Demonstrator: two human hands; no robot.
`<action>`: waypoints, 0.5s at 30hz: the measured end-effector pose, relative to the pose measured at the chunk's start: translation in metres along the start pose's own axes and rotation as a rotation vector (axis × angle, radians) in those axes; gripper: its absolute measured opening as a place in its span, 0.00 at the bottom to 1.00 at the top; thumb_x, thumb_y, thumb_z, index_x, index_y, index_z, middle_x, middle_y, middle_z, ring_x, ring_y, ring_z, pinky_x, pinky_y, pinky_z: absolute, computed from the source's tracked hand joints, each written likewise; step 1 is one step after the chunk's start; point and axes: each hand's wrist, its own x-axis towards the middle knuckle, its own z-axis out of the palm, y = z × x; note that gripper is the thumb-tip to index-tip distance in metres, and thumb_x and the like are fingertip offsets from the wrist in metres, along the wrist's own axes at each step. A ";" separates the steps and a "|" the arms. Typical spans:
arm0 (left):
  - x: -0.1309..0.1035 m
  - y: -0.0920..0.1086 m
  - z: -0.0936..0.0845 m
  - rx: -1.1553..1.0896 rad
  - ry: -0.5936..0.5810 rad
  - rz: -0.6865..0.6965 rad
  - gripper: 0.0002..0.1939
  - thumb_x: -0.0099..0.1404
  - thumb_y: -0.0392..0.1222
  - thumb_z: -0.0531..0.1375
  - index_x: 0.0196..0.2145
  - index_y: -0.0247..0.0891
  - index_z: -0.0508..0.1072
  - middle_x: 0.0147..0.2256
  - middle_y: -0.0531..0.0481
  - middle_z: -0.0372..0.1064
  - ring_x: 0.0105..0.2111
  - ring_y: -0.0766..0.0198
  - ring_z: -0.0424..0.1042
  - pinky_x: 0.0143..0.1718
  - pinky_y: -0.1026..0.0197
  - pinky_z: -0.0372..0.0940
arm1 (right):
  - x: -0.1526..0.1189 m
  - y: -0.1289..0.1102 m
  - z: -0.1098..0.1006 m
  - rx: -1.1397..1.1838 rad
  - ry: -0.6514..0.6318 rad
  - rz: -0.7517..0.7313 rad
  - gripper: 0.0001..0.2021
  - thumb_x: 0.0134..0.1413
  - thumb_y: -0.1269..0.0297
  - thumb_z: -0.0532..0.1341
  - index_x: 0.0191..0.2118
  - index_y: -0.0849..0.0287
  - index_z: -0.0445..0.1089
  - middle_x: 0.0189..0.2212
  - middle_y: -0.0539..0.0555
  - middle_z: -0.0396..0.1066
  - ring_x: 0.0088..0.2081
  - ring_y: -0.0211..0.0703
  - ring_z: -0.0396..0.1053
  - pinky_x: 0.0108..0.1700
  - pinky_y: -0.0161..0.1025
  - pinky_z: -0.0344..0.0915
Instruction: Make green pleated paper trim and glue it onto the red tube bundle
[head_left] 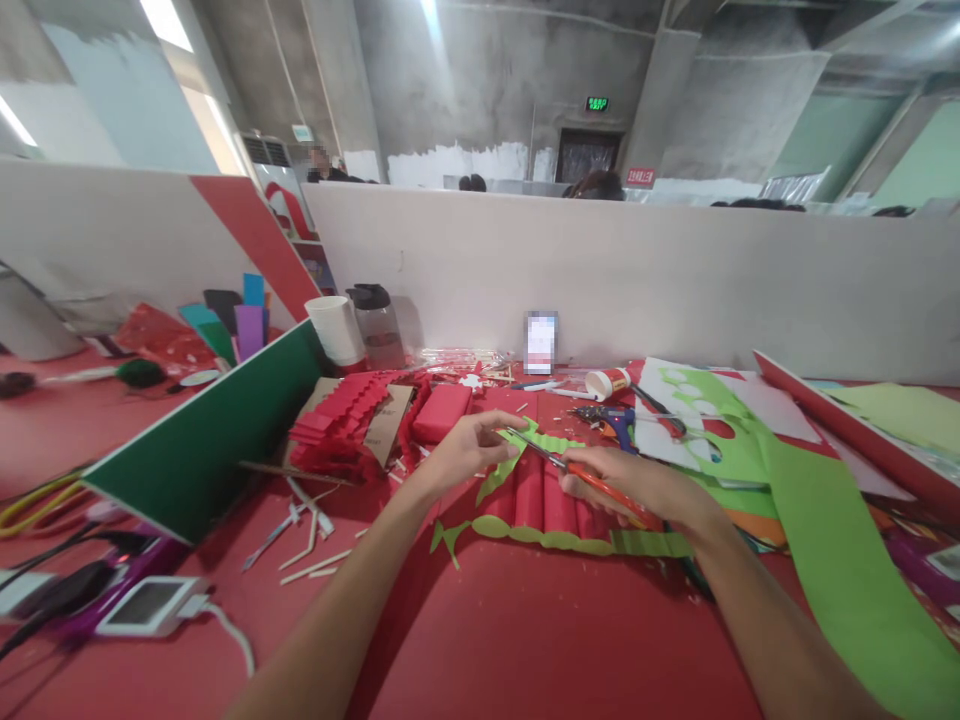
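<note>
My left hand (471,446) pinches a piece of light green paper (497,481) between thumb and fingers. My right hand (641,480) is closed around scissors (598,484) with orange handles, their blades pointing left at the green paper near my left fingertips. Whether the blades are apart is too small to tell. Beneath both hands lies a row of red paper rolls (529,492) with light green scalloped ends. Green paper scraps (448,540) lie at the row's left end.
A green board (217,440) stands at left, near pleated red paper (337,425). Behind are a bottle (377,330), a paper cup (335,330) and a phone (541,343) against the white partition (465,260). A glue gun (616,425) and green sheets (840,560) lie right.
</note>
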 end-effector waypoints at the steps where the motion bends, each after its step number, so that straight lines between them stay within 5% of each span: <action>1: 0.000 0.000 0.000 -0.001 0.000 0.000 0.19 0.58 0.44 0.64 0.47 0.38 0.71 0.30 0.52 0.66 0.28 0.68 0.64 0.27 0.66 0.58 | 0.001 0.001 0.001 0.009 0.007 0.002 0.15 0.58 0.47 0.54 0.32 0.53 0.64 0.22 0.47 0.61 0.20 0.37 0.58 0.20 0.34 0.52; 9: 0.000 0.000 0.000 0.001 0.007 0.004 0.19 0.58 0.44 0.65 0.47 0.38 0.72 0.25 0.55 0.63 0.25 0.70 0.59 0.25 0.67 0.55 | 0.005 0.003 0.007 0.040 0.051 -0.096 0.15 0.61 0.51 0.51 0.30 0.54 0.65 0.22 0.47 0.61 0.24 0.39 0.60 0.25 0.36 0.56; 15: -0.002 0.003 -0.002 0.043 -0.039 -0.023 0.20 0.58 0.44 0.64 0.48 0.38 0.71 0.25 0.55 0.62 0.24 0.70 0.60 0.25 0.67 0.55 | 0.001 -0.003 0.000 -0.025 0.010 -0.043 0.17 0.58 0.45 0.54 0.38 0.54 0.68 0.26 0.50 0.67 0.27 0.42 0.64 0.27 0.36 0.59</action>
